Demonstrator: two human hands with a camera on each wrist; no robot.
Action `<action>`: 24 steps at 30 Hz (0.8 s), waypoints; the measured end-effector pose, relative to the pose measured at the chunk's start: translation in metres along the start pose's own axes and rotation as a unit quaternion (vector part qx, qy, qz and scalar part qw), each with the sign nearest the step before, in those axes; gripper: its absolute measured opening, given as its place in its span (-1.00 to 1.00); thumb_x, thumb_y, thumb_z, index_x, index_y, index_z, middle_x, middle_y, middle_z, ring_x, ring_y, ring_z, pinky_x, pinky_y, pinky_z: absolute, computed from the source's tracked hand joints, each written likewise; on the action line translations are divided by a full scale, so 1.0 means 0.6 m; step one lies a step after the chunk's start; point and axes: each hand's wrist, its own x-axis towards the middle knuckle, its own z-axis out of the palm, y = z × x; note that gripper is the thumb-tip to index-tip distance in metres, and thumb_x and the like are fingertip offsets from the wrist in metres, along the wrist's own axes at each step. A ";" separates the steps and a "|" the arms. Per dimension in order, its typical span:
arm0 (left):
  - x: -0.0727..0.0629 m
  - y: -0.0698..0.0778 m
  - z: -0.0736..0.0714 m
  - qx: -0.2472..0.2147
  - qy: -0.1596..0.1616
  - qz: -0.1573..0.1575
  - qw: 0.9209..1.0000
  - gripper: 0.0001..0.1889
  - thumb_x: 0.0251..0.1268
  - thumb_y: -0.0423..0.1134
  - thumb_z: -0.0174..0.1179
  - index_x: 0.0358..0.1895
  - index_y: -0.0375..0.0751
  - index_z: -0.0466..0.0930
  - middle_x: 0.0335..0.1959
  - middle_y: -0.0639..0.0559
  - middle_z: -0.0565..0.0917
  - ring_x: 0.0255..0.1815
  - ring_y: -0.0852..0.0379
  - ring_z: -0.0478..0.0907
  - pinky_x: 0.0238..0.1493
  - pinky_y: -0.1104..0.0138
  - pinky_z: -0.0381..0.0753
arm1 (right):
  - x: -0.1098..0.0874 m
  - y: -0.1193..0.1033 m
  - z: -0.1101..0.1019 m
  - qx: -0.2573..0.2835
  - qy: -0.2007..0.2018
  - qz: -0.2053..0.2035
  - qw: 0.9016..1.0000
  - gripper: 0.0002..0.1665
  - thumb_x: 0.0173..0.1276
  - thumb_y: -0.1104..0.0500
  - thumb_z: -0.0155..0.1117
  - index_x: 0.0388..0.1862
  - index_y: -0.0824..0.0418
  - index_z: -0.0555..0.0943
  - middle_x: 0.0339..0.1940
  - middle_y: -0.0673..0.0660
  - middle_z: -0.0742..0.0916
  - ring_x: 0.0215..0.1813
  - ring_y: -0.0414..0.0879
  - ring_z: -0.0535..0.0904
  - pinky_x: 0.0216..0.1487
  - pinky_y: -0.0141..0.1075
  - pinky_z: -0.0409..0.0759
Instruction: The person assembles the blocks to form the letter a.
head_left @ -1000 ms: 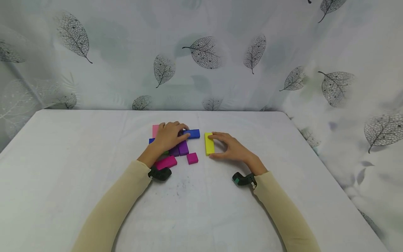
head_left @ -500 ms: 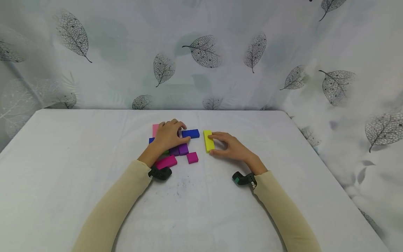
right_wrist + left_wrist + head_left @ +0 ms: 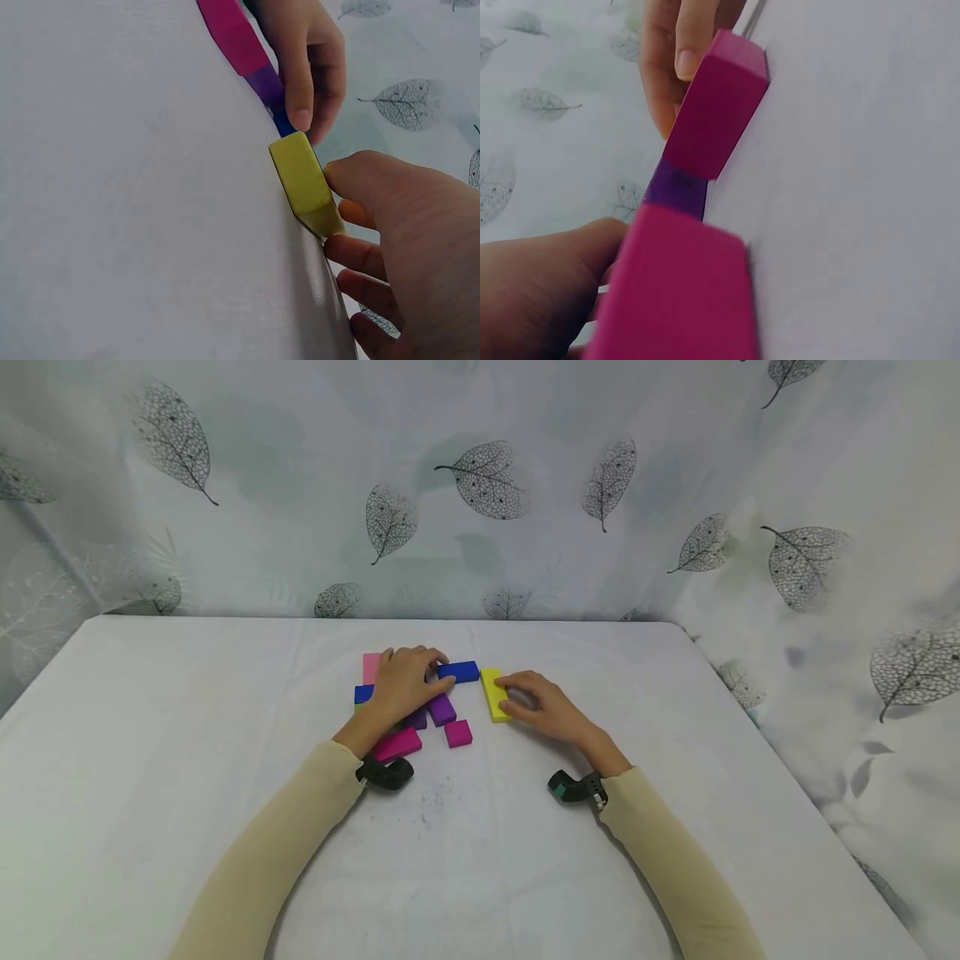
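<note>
The yellow block (image 3: 492,695) was a plain, bright, chunky bar, lying flat on the white bench (image 3: 480,860), just beside the blue block (image 3: 462,672). Right hand (image 3: 555,710) had it pinched; left hand (image 3: 402,682) pinched the blue one's end.

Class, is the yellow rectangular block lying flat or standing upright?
Lying flat: in the head view, the yellow rectangular block shows its broad face upward.

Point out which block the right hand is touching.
The yellow block: it is the only yellow one in view, and the right hand touches no other block.
</note>
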 end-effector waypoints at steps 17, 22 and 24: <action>0.000 0.003 0.004 -0.004 -0.008 -0.003 1.000 -0.59 0.35 0.01 0.19 0.19 -0.03 0.59 0.14 -0.05 0.64 0.29 -0.15 0.42 0.41 -0.23 -0.01 | 0.000 -0.004 0.006 -0.002 0.002 0.004 1.000 -0.51 0.38 0.17 0.28 0.24 0.29 0.53 0.18 0.24 0.60 0.30 0.12 0.43 0.37 0.05 0.30; 0.000 0.004 0.003 -0.003 -0.007 -0.004 1.000 -0.59 0.36 0.00 0.18 0.20 -0.03 0.58 0.21 -0.07 0.60 0.32 -0.17 0.40 0.41 -0.23 -0.01 | 0.003 -0.006 0.005 -0.001 -0.001 0.010 1.000 -0.53 0.37 0.19 0.29 0.23 0.29 0.54 0.17 0.23 0.60 0.29 0.11 0.43 0.38 0.02 0.30; 0.000 0.004 0.003 -0.003 -0.006 -0.006 1.000 -0.60 0.37 -0.01 0.17 0.21 -0.02 0.58 0.21 -0.07 0.60 0.31 -0.17 0.40 0.40 -0.23 -0.01 | 0.004 -0.006 0.006 -0.001 -0.002 0.011 1.000 -0.53 0.37 0.19 0.29 0.23 0.29 0.54 0.17 0.23 0.61 0.29 0.11 0.43 0.38 0.02 0.30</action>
